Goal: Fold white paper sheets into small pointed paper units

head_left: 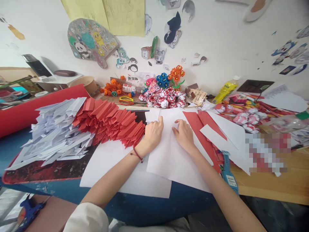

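Observation:
A large white paper sheet (166, 161) lies in front of me with a faint crease running down it. My left hand (154, 131) rests on its upper left part, index finger stretched forward; the other fingers are partly hidden behind the knuckles. On the right, my right hand (184, 132) touches the same sheet, thumb and index finger apart and slightly bent. Small white paper pieces (151, 115) lie just beyond my left hand. Under the large sheet, at the left, another white sheet (106, 167) sticks out.
Folded white paper pieces (62, 129) and folded red pieces (111, 120) are heaped at left, by a red roll (36, 111). Red sheets (198, 132) and a blue watch (228, 174) lie at right. Paper flowers (166, 98) and a yellow bottle (225, 90) stand along the back.

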Demonstrator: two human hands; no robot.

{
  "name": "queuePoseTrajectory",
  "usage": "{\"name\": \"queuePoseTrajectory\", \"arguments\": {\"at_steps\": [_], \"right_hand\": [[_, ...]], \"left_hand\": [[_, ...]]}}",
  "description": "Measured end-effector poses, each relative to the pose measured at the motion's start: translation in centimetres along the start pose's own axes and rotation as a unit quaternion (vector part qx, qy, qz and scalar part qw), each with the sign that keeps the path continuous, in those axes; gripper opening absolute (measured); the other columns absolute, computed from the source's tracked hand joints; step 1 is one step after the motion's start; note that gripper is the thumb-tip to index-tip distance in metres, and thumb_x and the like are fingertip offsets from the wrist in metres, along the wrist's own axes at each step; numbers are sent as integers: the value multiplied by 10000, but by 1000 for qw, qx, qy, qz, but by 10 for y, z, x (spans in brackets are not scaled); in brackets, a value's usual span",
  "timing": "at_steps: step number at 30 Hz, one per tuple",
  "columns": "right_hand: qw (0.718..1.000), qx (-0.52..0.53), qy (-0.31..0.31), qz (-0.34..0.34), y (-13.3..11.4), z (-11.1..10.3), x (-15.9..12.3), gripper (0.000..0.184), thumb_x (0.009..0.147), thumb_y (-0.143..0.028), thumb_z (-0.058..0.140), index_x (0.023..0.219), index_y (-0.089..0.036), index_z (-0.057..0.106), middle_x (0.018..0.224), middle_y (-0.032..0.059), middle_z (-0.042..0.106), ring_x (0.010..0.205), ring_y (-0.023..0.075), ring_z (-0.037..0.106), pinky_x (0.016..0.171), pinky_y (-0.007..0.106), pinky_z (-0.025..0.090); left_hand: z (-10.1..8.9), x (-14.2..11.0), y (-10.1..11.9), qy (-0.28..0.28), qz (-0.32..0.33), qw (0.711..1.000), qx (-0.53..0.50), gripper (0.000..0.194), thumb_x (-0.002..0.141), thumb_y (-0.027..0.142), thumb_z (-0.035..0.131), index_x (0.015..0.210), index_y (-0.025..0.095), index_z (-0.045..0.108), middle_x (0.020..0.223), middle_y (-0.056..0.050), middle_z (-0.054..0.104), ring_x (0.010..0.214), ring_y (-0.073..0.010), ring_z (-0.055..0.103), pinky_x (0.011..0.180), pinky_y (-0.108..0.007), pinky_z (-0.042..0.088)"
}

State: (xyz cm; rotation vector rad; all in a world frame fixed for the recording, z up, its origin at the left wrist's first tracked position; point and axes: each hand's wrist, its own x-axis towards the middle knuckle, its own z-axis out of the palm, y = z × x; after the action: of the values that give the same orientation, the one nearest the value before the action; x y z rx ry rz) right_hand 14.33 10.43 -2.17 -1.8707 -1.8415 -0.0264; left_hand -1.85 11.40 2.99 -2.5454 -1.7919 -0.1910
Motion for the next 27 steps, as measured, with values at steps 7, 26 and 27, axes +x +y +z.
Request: {"name": "queuePoseTrajectory", "arguments": {"at_steps": [7, 26, 27], "right_hand": [[1000, 3, -3, 10, -3, -2, 2, 233, 873, -243, 486, 1102, -204, 471, 1036, 111, 576, 893, 282, 519, 720, 354, 349], [986, 152, -52, -42, -17, -20, -4, 489, 814, -143, 489, 1284, -209, 370, 855, 8, 579, 768, 192, 533, 713, 295, 388], [991, 123, -43, -39, -21, -20, -7, 473, 815, -127, 489, 1271, -209, 388, 865, 15, 584, 790, 200, 530, 721, 302, 381]], "left_hand": [[0, -2, 0, 1, -3, 1000, 0, 325, 885, 35, 330, 1178, 119, 445, 839, -133, 667, 834, -246, 676, 687, -302, 481], [-19, -47, -17, 38, -85, 993, -78, 406, 895, 180, 436, 1290, 199, 345, 742, -71, 652, 734, -266, 674, 648, -306, 462], [-18, -51, -17, 40, -94, 992, -73, 407, 898, 186, 435, 1295, 199, 344, 726, -65, 648, 718, -268, 674, 642, -306, 463]]}}
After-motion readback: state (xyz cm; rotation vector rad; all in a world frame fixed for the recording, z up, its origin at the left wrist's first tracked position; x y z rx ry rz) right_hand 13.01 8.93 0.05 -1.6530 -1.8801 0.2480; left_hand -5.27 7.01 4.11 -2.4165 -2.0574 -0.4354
